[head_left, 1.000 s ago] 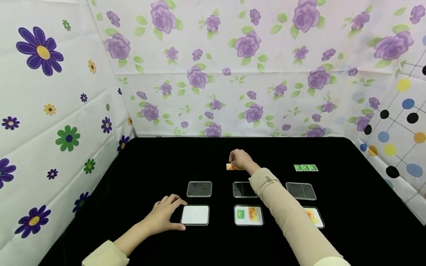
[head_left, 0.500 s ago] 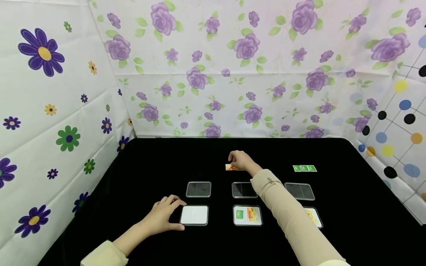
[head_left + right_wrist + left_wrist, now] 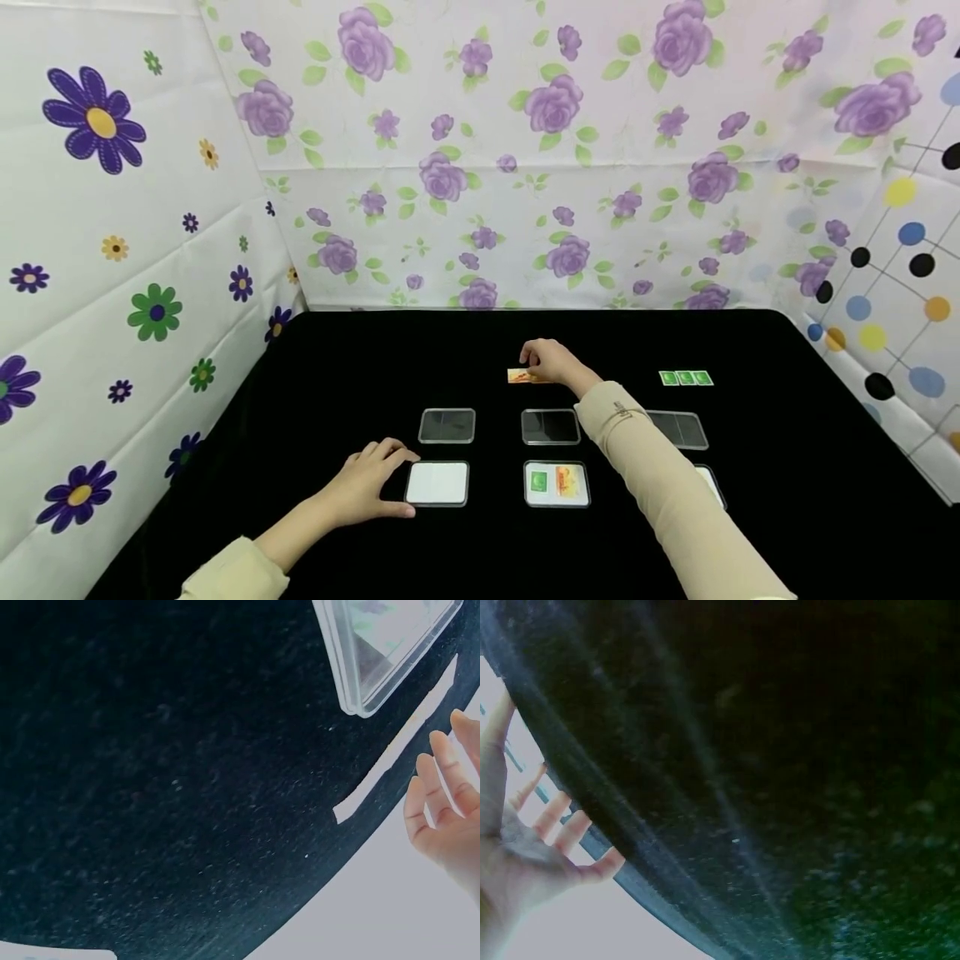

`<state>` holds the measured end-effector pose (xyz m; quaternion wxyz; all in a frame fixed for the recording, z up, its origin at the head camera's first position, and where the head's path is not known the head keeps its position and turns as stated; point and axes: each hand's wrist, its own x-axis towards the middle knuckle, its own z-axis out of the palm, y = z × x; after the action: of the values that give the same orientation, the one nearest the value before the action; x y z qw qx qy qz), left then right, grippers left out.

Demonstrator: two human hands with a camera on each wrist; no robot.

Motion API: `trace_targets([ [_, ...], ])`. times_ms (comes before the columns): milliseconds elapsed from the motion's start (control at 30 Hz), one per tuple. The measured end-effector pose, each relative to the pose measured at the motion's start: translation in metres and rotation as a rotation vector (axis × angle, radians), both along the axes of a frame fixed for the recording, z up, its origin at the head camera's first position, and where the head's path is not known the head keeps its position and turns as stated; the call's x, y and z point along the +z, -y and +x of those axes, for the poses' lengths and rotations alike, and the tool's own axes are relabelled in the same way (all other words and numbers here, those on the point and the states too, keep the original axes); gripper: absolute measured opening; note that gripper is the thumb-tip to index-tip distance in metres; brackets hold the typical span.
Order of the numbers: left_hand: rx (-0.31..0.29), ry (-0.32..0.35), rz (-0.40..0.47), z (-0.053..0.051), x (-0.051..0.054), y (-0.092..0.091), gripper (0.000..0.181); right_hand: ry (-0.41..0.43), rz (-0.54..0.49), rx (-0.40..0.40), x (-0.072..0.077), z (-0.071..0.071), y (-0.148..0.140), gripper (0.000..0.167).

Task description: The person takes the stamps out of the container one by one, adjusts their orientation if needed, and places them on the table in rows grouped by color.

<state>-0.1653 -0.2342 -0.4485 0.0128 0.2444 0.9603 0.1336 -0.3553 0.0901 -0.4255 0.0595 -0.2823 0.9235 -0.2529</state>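
Observation:
In the head view my left hand (image 3: 367, 487) lies on the black table with thumb and index finger spread, their tips at the left corners of a clear case with a white insert (image 3: 437, 483). My right hand (image 3: 551, 362) reaches over a row of small orange printed cards (image 3: 519, 376), covering most of it; its fingertips are close to the cards, and contact cannot be made out. The right wrist view has the right hand (image 3: 450, 795) with gently bent fingers beside a pale flat strip (image 3: 397, 746). Straight, spread fingers of the left hand (image 3: 540, 840) appear in the left wrist view.
Clear lids or cases (image 3: 447, 426) stand in a back row, with a second (image 3: 551, 427) and a partly hidden third (image 3: 681, 429). A front case (image 3: 557, 483) holds a green and an orange card. Green cards (image 3: 686, 378) lie at right. The right sleeve covers another case (image 3: 708, 479).
My right hand and forearm have shifted slightly to the right, uncovering more of the middle lid and hiding more of the right-hand case. My left hand stays at the white-insert case.

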Motion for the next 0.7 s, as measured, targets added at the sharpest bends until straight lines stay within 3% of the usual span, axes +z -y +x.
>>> trace_targets([
  [300, -0.012, 0.048, -0.014, -0.002, 0.010, -0.001, 0.068, -0.006, 0.024, 0.043, -0.003, 0.008, -0.012, 0.017],
  [700, -0.055, -0.001, -0.032, -0.007, 0.019, -0.016, 0.058, -0.090, 0.067, 0.047, -0.001, 0.016, -0.024, 0.014],
])
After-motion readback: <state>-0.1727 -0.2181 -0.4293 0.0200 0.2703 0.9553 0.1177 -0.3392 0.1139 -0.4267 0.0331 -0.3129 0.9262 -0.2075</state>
